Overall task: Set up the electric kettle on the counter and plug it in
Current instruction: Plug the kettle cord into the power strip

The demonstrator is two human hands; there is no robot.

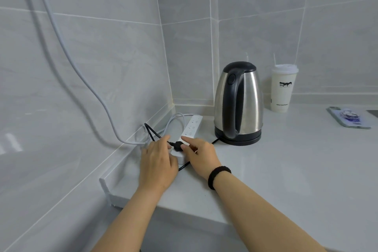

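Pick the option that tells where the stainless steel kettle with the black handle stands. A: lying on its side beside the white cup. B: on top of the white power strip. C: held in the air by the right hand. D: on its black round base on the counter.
D: the stainless steel kettle stands upright on its black round base on the counter, apart from both hands at the white power strip.

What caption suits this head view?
Both hands, left and right, at the black plug on the white power strip, kettle seated on its base.
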